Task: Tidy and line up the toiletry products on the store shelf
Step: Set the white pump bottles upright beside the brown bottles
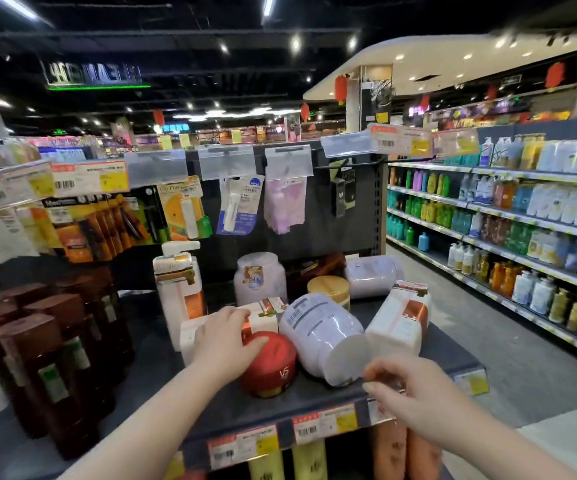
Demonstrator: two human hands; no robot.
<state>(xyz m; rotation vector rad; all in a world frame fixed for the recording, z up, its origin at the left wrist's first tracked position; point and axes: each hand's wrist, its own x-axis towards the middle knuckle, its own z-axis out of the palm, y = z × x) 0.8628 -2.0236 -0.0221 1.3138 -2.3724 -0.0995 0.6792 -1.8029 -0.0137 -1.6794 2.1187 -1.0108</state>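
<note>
A: Where the shelf (315, 405) is crowded, what does it carry?
B: Three white pump bottles (398, 323), one upright and two tipped; three white jars (318, 330), two lying; one red jar (276, 368); one gold-lidded jar (328, 289).
A: Grips?
B: Left hand (223, 336): released, flat on the red jar. Right hand (415, 400): blurred beside the front white jar; cannot tell.

A supermarket: barcoded price tags (321, 426) line the shelf (217, 407) edge at lower centre, carded goods (240, 204) hang above, and long shelves (522, 220) of bottles (432, 183) run down the right.
</note>
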